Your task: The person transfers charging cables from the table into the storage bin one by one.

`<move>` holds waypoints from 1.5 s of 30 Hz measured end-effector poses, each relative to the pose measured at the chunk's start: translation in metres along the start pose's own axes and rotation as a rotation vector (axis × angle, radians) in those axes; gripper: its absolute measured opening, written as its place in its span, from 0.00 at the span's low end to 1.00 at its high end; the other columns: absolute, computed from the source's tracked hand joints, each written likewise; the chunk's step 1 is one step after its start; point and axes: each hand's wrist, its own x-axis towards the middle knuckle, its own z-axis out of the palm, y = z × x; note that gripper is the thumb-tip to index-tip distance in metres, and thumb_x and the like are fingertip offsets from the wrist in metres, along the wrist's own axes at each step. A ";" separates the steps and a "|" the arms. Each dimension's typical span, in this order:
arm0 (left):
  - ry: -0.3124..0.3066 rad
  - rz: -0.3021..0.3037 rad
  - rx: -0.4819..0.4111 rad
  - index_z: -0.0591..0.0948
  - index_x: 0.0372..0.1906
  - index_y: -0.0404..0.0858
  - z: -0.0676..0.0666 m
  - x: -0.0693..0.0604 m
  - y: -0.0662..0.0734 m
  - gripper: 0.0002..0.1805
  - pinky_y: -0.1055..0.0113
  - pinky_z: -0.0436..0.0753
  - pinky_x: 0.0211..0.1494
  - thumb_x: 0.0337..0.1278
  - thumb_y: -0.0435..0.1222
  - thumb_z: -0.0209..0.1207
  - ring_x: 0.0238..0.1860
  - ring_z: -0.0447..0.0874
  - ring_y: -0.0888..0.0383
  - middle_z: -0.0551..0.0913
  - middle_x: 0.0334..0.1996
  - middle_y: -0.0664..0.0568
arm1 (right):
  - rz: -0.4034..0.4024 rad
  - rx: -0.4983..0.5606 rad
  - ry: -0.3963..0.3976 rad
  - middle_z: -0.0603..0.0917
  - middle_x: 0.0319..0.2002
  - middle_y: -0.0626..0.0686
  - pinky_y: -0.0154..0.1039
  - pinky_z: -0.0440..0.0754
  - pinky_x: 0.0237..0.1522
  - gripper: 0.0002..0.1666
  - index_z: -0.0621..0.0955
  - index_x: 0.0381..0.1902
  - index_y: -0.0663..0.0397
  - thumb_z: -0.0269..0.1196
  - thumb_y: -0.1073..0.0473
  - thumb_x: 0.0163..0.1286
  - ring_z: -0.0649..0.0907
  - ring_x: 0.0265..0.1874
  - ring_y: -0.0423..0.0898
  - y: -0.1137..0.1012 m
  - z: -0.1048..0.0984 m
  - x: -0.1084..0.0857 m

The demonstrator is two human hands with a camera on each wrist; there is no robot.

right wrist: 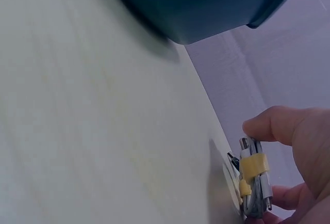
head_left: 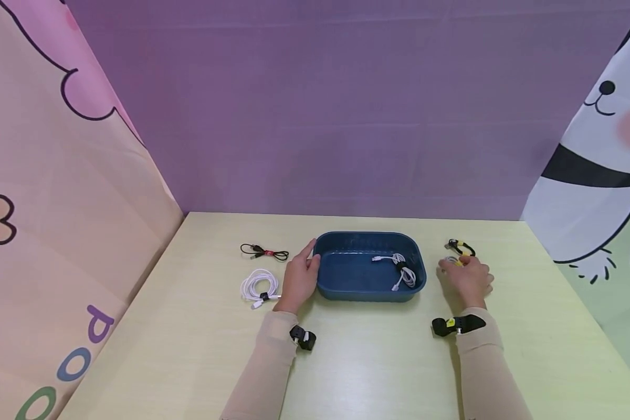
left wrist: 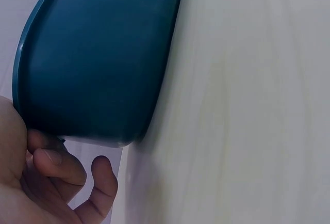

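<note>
pinches a coiled grey cable [right wrist: 253, 182], silver-tipped and yellow-strapped, in the right hand [head_left: 467, 282], right of the blue tub [head_left: 367, 295]; rests the left hand [head_left: 297, 281], loosely bent, against its left side.

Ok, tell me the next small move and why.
Probably carry the grey, yellow-strapped cable bundle toward the blue rectangular plastic bin: the right hand holds that bundle, the left hand touches the bin, and a white, black-tied cable lies inside.
</note>
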 end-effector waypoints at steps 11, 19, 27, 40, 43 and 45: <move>-0.001 -0.008 -0.002 0.70 0.75 0.42 -0.001 0.002 0.002 0.26 0.70 0.62 0.23 0.77 0.37 0.53 0.16 0.63 0.61 0.64 0.13 0.58 | 0.001 0.024 -0.058 0.63 0.70 0.74 0.69 0.56 0.66 0.44 0.67 0.73 0.64 0.59 0.39 0.71 0.60 0.69 0.73 -0.003 -0.010 0.002; -0.002 -0.014 0.001 0.70 0.76 0.43 -0.002 0.002 0.003 0.26 0.70 0.62 0.23 0.77 0.37 0.53 0.16 0.63 0.61 0.64 0.13 0.58 | 0.004 0.071 -0.058 0.67 0.71 0.70 0.71 0.55 0.66 0.44 0.67 0.74 0.63 0.58 0.38 0.72 0.60 0.71 0.72 -0.006 -0.013 0.005; 0.007 -0.013 0.004 0.71 0.75 0.41 -0.002 0.001 0.003 0.26 0.69 0.62 0.24 0.76 0.37 0.53 0.16 0.63 0.61 0.64 0.13 0.58 | 0.009 0.178 -0.053 0.67 0.73 0.67 0.62 0.62 0.67 0.44 0.66 0.75 0.61 0.59 0.40 0.72 0.64 0.70 0.66 -0.011 -0.013 0.002; 0.004 -0.008 0.012 0.70 0.75 0.41 0.000 0.001 0.001 0.26 0.69 0.62 0.24 0.76 0.37 0.53 0.16 0.62 0.61 0.63 0.13 0.58 | -0.032 0.309 -0.050 0.69 0.67 0.63 0.46 0.71 0.58 0.43 0.67 0.74 0.64 0.60 0.41 0.73 0.71 0.61 0.56 -0.021 -0.017 -0.001; 0.002 -0.010 0.014 0.70 0.75 0.41 0.000 0.001 0.000 0.26 0.70 0.62 0.23 0.77 0.37 0.53 0.16 0.63 0.61 0.63 0.13 0.58 | -0.041 0.319 -0.041 0.71 0.62 0.60 0.40 0.69 0.51 0.41 0.68 0.73 0.63 0.61 0.42 0.73 0.72 0.57 0.52 -0.023 -0.017 -0.001; 0.003 -0.013 0.015 0.70 0.75 0.41 0.000 0.001 0.000 0.26 0.70 0.62 0.24 0.77 0.37 0.53 0.16 0.63 0.61 0.63 0.13 0.58 | -0.043 0.328 -0.043 0.71 0.60 0.58 0.40 0.69 0.50 0.41 0.68 0.73 0.63 0.61 0.42 0.73 0.72 0.56 0.51 -0.025 -0.017 -0.002</move>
